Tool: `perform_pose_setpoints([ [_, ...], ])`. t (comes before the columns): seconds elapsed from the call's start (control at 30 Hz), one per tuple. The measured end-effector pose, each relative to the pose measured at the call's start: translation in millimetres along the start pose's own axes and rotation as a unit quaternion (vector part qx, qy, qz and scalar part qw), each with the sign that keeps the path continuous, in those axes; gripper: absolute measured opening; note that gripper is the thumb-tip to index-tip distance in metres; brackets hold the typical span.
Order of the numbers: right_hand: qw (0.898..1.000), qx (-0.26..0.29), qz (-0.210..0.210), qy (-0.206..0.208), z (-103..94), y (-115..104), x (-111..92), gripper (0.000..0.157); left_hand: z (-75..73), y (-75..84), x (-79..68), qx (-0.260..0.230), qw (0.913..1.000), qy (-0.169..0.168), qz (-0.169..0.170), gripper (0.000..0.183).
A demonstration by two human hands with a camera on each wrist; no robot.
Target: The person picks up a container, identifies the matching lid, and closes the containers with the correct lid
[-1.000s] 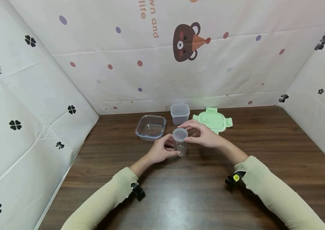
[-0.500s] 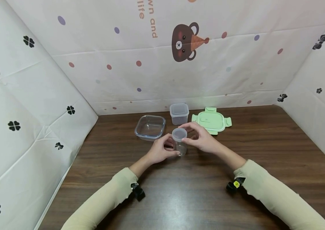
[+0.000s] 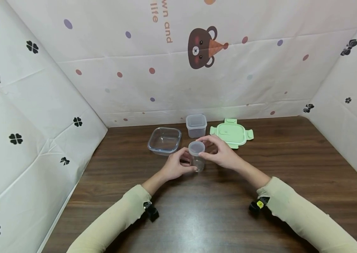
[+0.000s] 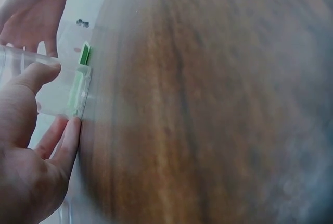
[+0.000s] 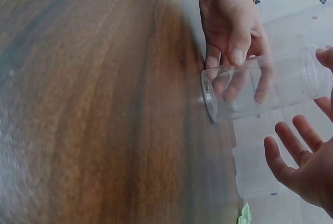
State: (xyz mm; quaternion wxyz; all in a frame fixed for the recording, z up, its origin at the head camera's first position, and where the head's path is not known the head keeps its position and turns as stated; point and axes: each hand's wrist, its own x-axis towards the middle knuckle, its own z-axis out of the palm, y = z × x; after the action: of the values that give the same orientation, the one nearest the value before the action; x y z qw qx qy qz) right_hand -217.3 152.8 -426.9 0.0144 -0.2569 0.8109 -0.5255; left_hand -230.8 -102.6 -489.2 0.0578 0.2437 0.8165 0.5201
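A clear plastic jar (image 3: pixel 198 163) with a frosted round lid (image 3: pixel 196 147) stands upright on the brown wooden table. My left hand (image 3: pixel 176 165) grips its lower body, thumb in front and fingers behind, as the right wrist view also shows the jar (image 5: pixel 250 88) from the side. Up at the lid, my right hand (image 3: pixel 220 151) pinches the rim between thumb and fingertips. In the right wrist view that hand's other fingers (image 5: pixel 291 153) are spread beside the jar. Nothing shows inside the clear walls.
Behind the jar stands a small frosted square tub (image 3: pixel 196 126). An open glass container (image 3: pixel 165 140) sits to its left, and a green clip lid (image 3: pixel 232 133) lies to its right. A patterned white wall covering (image 3: pixel 127 91) rises behind the table.
My right thumb has shifted slightly left along the lid's front, and that hand has turned a little. The jar and my left hand have stayed in place.
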Motion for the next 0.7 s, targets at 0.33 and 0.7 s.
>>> perform_pose_setpoints([
  [0.33,1.0,0.003,-0.013,-0.025,-5.8,-1.2,0.6,0.05,-2.4,16.7,-5.9,0.011,0.9999,-0.011,0.005,0.052],
  [0.7,0.999,0.019,-0.04,-0.03,-10.6,1.7,1.3,0.052,-3.5,16.5,-5.0,0.017,0.9997,-0.014,-0.005,0.055],
])
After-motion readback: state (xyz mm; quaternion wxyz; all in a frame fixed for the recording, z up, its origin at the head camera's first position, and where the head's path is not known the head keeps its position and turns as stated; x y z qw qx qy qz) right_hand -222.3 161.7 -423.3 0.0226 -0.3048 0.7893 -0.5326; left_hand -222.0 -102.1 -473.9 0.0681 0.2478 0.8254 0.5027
